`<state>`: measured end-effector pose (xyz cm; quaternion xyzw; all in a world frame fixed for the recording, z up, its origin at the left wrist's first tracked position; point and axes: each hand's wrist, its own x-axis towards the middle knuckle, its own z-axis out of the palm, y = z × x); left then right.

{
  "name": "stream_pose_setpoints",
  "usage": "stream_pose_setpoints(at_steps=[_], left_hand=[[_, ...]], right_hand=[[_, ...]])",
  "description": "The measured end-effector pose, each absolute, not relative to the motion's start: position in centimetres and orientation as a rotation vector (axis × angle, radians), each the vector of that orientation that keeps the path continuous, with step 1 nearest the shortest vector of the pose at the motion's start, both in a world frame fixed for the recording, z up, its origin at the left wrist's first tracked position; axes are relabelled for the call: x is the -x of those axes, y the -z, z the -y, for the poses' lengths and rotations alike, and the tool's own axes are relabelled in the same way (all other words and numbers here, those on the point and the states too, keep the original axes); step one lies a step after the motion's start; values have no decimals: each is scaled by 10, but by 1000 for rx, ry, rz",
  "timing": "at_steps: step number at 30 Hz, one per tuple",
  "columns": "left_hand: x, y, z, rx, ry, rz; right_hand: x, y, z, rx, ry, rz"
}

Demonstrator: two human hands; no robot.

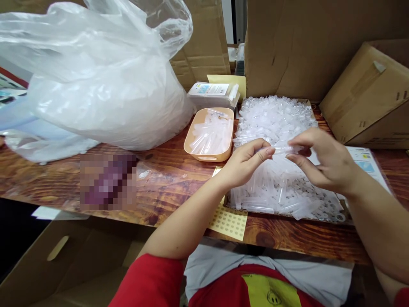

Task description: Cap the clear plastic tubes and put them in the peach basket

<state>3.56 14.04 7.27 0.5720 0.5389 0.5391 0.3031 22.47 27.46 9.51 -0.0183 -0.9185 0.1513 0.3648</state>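
Note:
Between my two hands lies a clear plastic tube (281,150), held level above a shallow cardboard tray (252,213). My left hand (247,162) pinches one end with thumb and fingers. At the other end my right hand (322,160) has its thumb and fingers closed round the tube; whether a cap sits under those fingertips is hidden. Loose translucent caps (275,113) fill the far part of the tray, and clear tubes (258,204) lie across its near part. Left of the tray, a peach plastic basket (208,157) contains more clear tubes (207,134).
A large white plastic bag (111,94) bulges on the wooden table (166,187). A blurred-out purple object (110,181) lies before it. A sticker sheet (230,221) pokes out beside the tray. Labelled packs (212,91) stand behind the basket; a cardboard box (367,94) stands at right.

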Motion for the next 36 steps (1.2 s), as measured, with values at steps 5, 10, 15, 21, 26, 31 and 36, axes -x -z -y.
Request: stream_pose_setpoints(at_steps=[5, 10, 15, 21, 26, 31, 36], left_hand=[[-38, -73, -141, -1478, -1346, -1397], [-42, -74, -141, -1387, -1338, -1352], [-42, -74, -141, -1349, -1324, -1348], [-40, -77, -139, -1422, -1308, -1401], [-46, -74, -136, -1761, -1242, -1671], [-40, -73, -132, -2354, -1157, -1888], [1, -93, -126, -2040, -1059, -2659]], right_hand=[[-228, -90, -275, 127, -331, 2517], [-227, -91, -268, 212, -416, 2511], [-227, -95, -270, 265, -538, 2511], [-227, -99, -270, 323, -636, 2525], [-221, -98, -261, 444, -906, 2452], [-222, -107, -257, 616, -1690, 2271], [-245, -131, -271, 435, -1096, 2478]])
